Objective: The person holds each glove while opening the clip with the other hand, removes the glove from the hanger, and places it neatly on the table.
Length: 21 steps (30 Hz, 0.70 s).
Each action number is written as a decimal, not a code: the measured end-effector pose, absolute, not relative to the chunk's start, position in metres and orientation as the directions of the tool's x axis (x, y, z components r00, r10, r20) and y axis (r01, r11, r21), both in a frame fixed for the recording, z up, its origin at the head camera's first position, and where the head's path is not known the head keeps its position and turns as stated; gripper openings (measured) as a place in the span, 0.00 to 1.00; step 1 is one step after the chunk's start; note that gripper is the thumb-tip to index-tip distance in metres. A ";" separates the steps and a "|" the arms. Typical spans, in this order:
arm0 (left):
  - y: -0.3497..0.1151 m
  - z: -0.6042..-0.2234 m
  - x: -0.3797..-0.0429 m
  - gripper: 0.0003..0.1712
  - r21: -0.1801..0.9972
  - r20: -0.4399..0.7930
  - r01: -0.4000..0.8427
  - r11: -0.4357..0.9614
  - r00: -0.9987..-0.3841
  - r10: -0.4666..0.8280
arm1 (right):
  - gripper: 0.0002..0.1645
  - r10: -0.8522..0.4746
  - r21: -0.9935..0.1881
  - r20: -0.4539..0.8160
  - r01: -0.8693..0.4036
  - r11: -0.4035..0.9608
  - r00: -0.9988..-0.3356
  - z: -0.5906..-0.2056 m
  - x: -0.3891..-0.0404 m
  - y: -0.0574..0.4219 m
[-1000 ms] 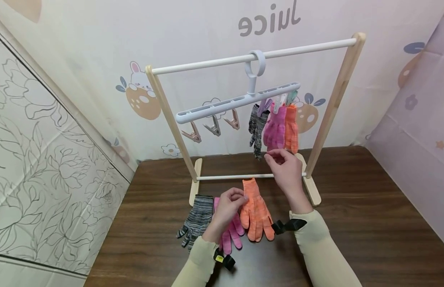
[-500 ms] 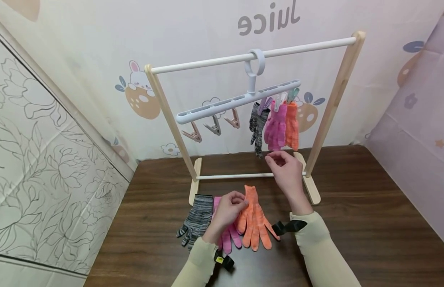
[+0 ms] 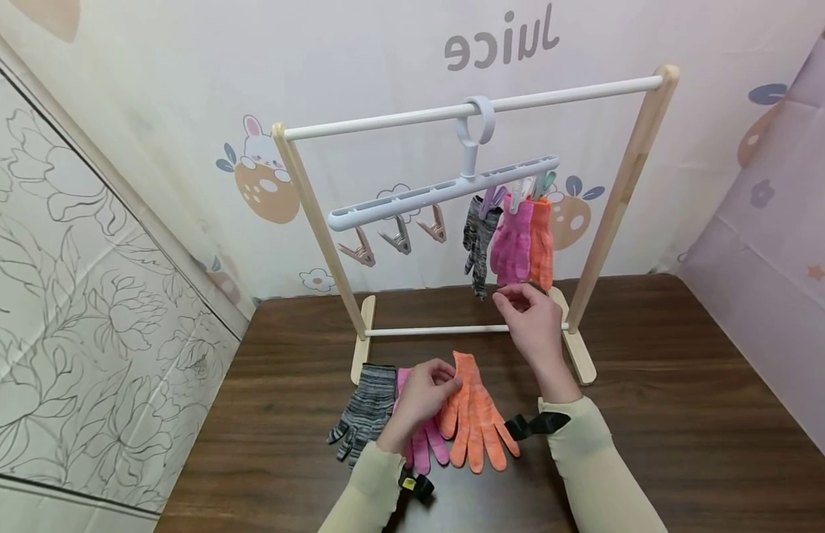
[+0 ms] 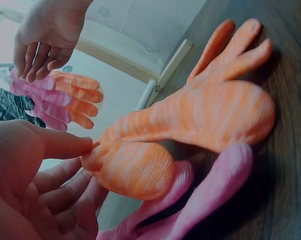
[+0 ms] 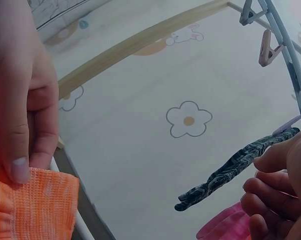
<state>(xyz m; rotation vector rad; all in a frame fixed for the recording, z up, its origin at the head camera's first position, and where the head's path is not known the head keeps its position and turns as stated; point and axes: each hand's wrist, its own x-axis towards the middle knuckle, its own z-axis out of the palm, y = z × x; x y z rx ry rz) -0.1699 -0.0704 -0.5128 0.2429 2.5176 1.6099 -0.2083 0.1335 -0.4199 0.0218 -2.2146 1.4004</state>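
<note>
In the head view my left hand (image 3: 426, 392) pinches an orange knit glove (image 3: 478, 422) at its side, below the cuff. Its fingers spread toward me over the table. The left wrist view shows a fold of the orange fabric (image 4: 135, 167) between thumb and fingertips. Beneath and beside that hand lie a pink glove (image 3: 429, 443) and a grey-black striped glove (image 3: 369, 403); the hand partly covers the pink one. My right hand (image 3: 534, 322) hovers below the hanging gloves with loosely bent fingers, holding nothing.
A wooden rack with a white top rod (image 3: 572, 94) carries a pale blue hanger (image 3: 446, 194). Clothespins hold a striped glove (image 3: 481, 248), a pink glove (image 3: 512, 248) and an orange glove (image 3: 541, 240) on its right. Its left has unused clothespins (image 3: 399, 235). Curtains stand behind.
My left hand keeps its pinch while the orange glove has shifted down toward me, its cuff now lower. The right hand has stayed nearly still.
</note>
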 end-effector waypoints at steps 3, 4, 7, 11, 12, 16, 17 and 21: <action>-0.071 -0.511 -0.169 0.05 0.859 -0.023 0.087 0.504 -0.978 0.208 | 0.10 0.253 -0.843 0.422 -0.273 0.463 -0.871 -0.420 -0.209 0.134; -0.071 -0.510 -0.169 0.05 0.842 -0.017 0.098 0.531 -0.978 0.207 | 0.10 0.256 -0.844 0.420 -0.272 0.462 -0.871 -0.420 -0.209 0.134; -0.072 -0.509 -0.169 0.05 0.794 -0.005 0.122 0.596 -0.978 0.208 | 0.10 0.267 -0.844 0.424 -0.271 0.462 -0.866 -0.421 -0.211 0.135; -0.071 -0.508 -0.170 0.06 0.742 -0.009 0.134 0.657 -0.978 0.209 | 0.10 0.279 -0.843 0.434 -0.276 0.462 -0.857 -0.421 -0.214 0.136; -0.071 -0.508 -0.170 0.06 0.728 -0.009 0.139 0.672 -0.977 0.211 | 0.11 0.280 -0.842 0.436 -0.277 0.462 -0.855 -0.420 -0.214 0.136; -0.071 -0.509 -0.169 0.07 0.677 0.011 0.174 0.715 -0.974 0.227 | 0.12 0.280 -0.843 0.440 -0.284 0.457 -0.854 -0.419 -0.215 0.136; -0.071 -0.509 -0.169 0.07 0.667 0.015 0.180 0.723 -0.973 0.228 | 0.12 0.279 -0.843 0.441 -0.288 0.453 -0.853 -0.418 -0.215 0.136; -0.072 -0.511 -0.170 0.07 0.627 0.020 0.191 0.755 -0.973 0.230 | 0.13 0.276 -0.839 0.454 -0.302 0.452 -0.847 -0.415 -0.217 0.136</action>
